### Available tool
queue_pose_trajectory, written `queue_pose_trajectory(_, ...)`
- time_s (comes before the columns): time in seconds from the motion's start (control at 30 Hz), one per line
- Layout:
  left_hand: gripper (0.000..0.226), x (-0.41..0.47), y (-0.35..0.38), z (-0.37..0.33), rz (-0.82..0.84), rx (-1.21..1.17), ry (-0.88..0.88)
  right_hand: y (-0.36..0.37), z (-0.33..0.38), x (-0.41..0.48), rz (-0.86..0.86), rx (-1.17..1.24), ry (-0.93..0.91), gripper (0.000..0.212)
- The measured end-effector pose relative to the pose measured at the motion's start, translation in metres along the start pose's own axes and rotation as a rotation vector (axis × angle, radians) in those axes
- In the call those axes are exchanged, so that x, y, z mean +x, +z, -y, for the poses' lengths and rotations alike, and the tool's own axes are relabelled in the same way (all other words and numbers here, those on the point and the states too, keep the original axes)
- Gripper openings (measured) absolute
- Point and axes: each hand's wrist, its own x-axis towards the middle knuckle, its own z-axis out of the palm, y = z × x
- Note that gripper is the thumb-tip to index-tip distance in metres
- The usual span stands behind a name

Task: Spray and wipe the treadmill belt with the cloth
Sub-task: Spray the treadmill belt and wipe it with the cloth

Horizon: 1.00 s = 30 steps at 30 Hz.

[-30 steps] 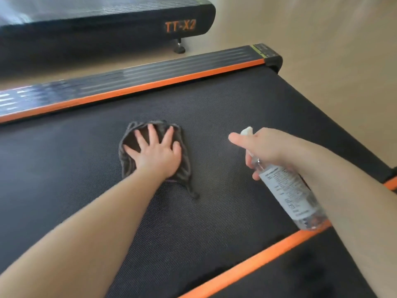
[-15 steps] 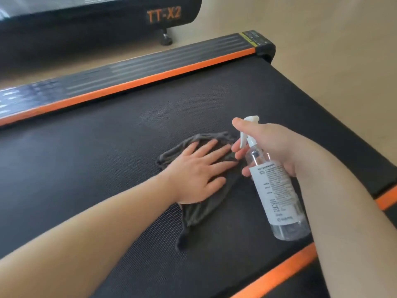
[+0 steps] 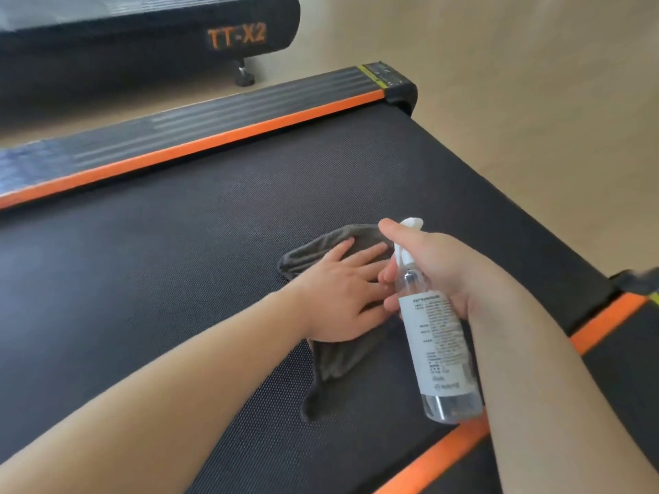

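Note:
The black textured treadmill belt fills most of the head view. A dark grey cloth lies crumpled on it right of centre. My left hand presses flat on the cloth with fingers spread, pointing right. My right hand holds a clear spray bottle with a white nozzle and white label, tilted, just above the belt and right beside the left fingertips. My index finger rests on top of the nozzle. Part of the cloth is hidden under both hands.
Orange-trimmed side rails run along the far side and the near right side of the belt. A second black machine marked TT-X2 stands behind. Beige floor lies to the right.
My left hand has slid the cloth to the right across the belt until it met the right hand with the bottle. The bottle has tipped more upright.

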Motion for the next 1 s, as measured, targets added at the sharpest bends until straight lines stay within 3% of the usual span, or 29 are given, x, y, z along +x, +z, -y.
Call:
queue_pose_trajectory(0.1, 0.062, 0.007, 0.001, 0.023, -0.02, 0.041, -0.176, -0.009, -0.001, 0.002, -0.064, 0.021, -0.035, 0.071)
queue_pose_trajectory(0.27, 0.063, 0.023, -0.007, 0.065, -0.093, -0.065, -0.926, -0.023, -0.009, 0.002, -0.064, 0.118, -0.05, 0.061)
queue_pose_trajectory(0.33, 0.065, 0.032, -0.009, 0.064, -0.083, -0.118, -1.118, -0.026, -0.01, 0.002, -0.03, 0.14, -0.067, 0.059)
queue_pose_trajectory(0.4, 0.066, 0.043, -0.009, 0.048, -0.06, -0.079, -1.084, -0.026, -0.008, 0.003, -0.015, 0.163, -0.094, 0.058)
queue_pose_trajectory(0.43, 0.066, 0.047, -0.007, 0.034, -0.045, -0.051, -0.966, -0.025, -0.009, 0.002, 0.002, 0.186, -0.102, 0.06)
queue_pose_trajectory(0.53, 0.075, 0.051, -0.004, 0.01, 0.003, 0.067, -0.356, -0.025, -0.008, -0.002, 0.117, 0.267, -0.115, 0.064)
queue_pose_trajectory(0.6, 0.077, 0.049, -0.006, 0.01, 0.027, 0.053, -0.116, -0.025, -0.01, -0.005, 0.162, 0.285, -0.084, 0.063)
queue_pose_trajectory(0.67, 0.071, 0.05, -0.005, 0.018, -0.006, 0.02, -0.174, -0.026, -0.011, -0.003, 0.13, 0.282, -0.071, 0.064)
queue_pose_trajectory(0.87, 0.067, 0.062, -0.004, 0.032, -0.152, -0.113, -1.023, -0.045, -0.018, 0.008, -0.048, 0.411, -0.051, 0.063)
queue_pose_trajectory(0.93, 0.07, 0.065, -0.006, 0.028, -0.107, -0.106, -1.043, -0.046, -0.019, 0.01, -0.036, 0.394, -0.037, 0.061)
queue_pose_trajectory(1.0, 0.07, 0.056, -0.005, 0.017, -0.09, -0.021, -0.798, -0.045, -0.019, 0.011, -0.033, 0.381, -0.039, 0.058)
